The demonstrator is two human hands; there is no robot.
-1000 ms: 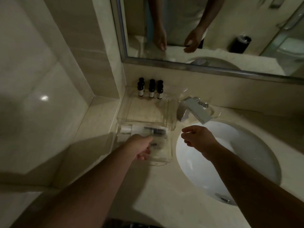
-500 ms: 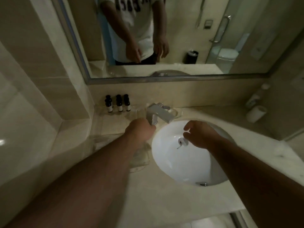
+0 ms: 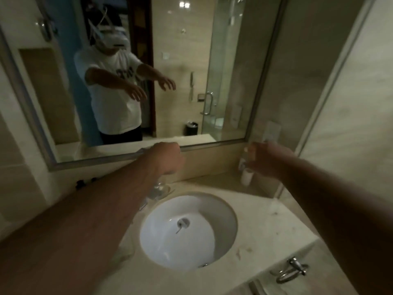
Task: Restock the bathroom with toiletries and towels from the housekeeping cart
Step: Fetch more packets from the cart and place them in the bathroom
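Observation:
My left hand (image 3: pixel 168 158) hovers above the faucet (image 3: pixel 158 190) with loosely bent fingers that hold nothing. My right hand (image 3: pixel 266 160) reaches toward the back right corner of the counter, just above a white roll-shaped item (image 3: pixel 246 177) by the wall. Its fingers look relaxed and nothing shows in them. In the mirror both hands appear spread and bare. The small dark toiletry bottles (image 3: pixel 85 183) stand at the back left, mostly hidden by my left forearm. The image is blurred by motion.
A round white sink basin (image 3: pixel 212 211) is set in the beige stone counter (image 3: pixel 274 226). A large mirror (image 3: pixel 191 60) covers the back wall. A chrome towel ring (image 3: pixel 291 271) hangs on the counter's front at the lower right. Tiled walls close in on both sides.
The view has swung right and up. My left hand left the clear tray and rose over the faucet; my right hand moved from above the basin toward the back right corner.

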